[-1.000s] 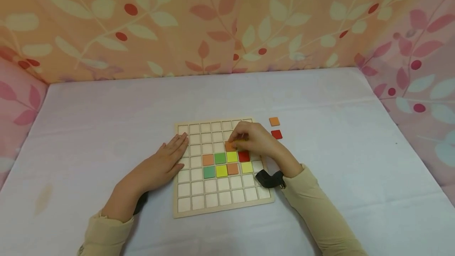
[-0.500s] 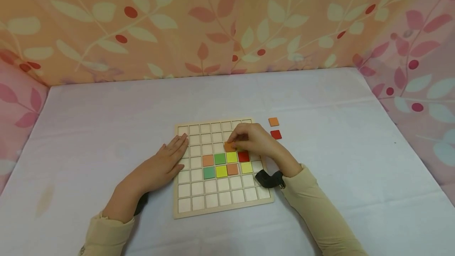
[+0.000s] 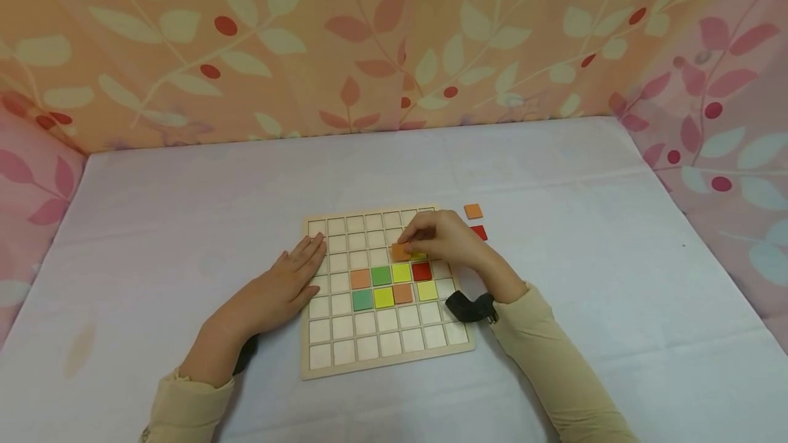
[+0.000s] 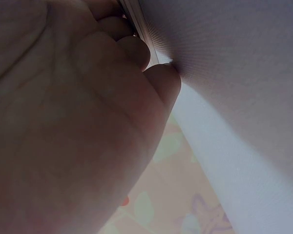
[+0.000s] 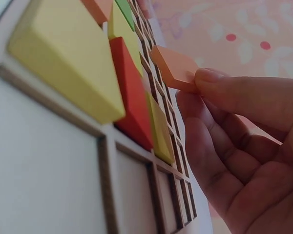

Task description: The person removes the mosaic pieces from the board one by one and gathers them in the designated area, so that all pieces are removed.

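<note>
My right hand [image 3: 446, 238] pinches an orange square tile [image 3: 400, 252] between thumb and fingertips. In the right wrist view this orange tile [image 5: 176, 68] is tilted at the board's grid, raised off the cells at least in part. Across the left edge of the wooden grid board [image 3: 345, 364] rests my left hand [image 3: 280, 291], fingers extended. Two rows of coloured tiles sit mid-board, among them a green tile [image 3: 381, 275], a red tile [image 3: 421, 271], a teal tile [image 3: 362, 299] and a pale yellow tile [image 3: 427, 290]. A yellow tile [image 5: 159, 131] lies beside the pinched one, partly hidden by the hand in the head view.
Right of the board's far corner, a loose orange tile [image 3: 473, 211] lies on the white cloth [image 3: 585, 224], with a loose red tile [image 3: 479, 232] partly behind my right hand. A leaf-patterned curtain [image 3: 369, 39] borders the table at the back and sides.
My right hand has shifted slightly up and to the right, and the pinched orange tile has moved a little with it. The left hand stays in place on the board.
</note>
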{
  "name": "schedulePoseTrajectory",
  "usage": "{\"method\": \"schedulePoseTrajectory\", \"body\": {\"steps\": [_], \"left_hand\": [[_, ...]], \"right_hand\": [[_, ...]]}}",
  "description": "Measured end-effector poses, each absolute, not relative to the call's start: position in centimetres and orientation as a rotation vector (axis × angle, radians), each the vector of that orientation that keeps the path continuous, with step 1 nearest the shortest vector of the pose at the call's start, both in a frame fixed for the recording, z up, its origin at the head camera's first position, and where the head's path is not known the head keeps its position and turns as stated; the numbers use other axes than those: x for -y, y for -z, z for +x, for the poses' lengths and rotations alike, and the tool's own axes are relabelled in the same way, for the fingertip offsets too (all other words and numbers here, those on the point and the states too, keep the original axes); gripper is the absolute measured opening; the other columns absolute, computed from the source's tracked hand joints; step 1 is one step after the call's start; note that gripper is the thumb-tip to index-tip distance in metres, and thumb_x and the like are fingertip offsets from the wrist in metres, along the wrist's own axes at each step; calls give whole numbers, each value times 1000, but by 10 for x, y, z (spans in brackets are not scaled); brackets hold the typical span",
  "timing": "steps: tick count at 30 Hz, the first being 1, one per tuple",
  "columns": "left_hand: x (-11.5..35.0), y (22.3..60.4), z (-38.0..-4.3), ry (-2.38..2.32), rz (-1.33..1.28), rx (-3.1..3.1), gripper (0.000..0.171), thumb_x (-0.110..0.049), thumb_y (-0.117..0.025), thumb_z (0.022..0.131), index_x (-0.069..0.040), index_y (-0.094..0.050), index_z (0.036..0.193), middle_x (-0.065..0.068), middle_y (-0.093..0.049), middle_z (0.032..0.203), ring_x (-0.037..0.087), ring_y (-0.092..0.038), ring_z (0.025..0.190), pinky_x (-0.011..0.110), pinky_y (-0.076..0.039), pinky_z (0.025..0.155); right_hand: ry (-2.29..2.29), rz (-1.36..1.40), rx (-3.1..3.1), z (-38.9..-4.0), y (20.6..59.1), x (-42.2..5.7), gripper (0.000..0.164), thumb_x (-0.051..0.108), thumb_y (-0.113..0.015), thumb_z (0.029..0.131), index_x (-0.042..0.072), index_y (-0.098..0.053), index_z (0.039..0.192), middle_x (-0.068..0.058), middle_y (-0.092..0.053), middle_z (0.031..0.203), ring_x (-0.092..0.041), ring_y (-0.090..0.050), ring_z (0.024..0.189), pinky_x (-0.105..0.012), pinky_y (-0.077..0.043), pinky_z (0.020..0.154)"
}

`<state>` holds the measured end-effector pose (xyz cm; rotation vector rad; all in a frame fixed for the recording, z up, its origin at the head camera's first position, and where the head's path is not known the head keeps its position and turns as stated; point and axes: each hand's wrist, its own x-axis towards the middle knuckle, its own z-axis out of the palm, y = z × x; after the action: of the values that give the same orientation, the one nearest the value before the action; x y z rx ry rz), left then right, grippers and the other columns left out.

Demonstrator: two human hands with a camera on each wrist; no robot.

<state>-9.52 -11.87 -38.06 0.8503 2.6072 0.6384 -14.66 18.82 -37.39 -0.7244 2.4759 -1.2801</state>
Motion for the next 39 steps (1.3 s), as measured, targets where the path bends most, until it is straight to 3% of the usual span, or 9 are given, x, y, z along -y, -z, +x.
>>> {"method": "schedulePoseTrajectory", "body": {"steps": [11,39], "left_hand": [[119,383,-96,-624,852,-2612,63,-16,-49,98,0,-16,150,13,-8,157,31,-5,143,57,-14,110],[119,381,-99,-607,861,-2607,63,-15,-49,98,1,-16,149,15,-8,157,32,-5,143,57,-14,110]], "right_hand": [[1321,-667,-2434,-151,373,-197,9,4,-72,82,7,-75,90,0,-69,91,-15,-60,85,-31,-50,77],[1361,-591,-2373,-155,372,-208,9,2,-69,84,3,-74,91,-5,-68,91,-19,-60,80,-26,-50,73]]}}
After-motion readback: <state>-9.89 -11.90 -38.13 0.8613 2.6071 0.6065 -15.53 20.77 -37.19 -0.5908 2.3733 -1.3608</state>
